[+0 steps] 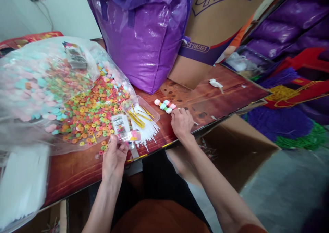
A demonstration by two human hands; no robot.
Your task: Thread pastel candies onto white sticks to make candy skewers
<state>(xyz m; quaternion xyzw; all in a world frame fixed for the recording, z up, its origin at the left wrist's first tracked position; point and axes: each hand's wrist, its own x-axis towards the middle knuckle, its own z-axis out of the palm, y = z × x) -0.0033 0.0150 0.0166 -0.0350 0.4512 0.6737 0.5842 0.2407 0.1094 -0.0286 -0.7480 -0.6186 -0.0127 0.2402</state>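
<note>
My left hand is closed at the table's front edge, pinching a small clear printed plastic bag with pink and orange print. Just behind it lies a stack of similar printed bags. To the right, my right hand is closed round the sticks of candy skewers, whose pink, white, blue and green pieces stick out past the fingers. A white stick end shows on the other side of that hand. Between the hands are loose white sticks and gold twist ties in a shallow clear tray.
A big clear bag of ring candies and pastel pieces covers the left. Purple bag and brown carton stand behind. White sticks fill a container at front left. An open cardboard box sits below the table's right edge.
</note>
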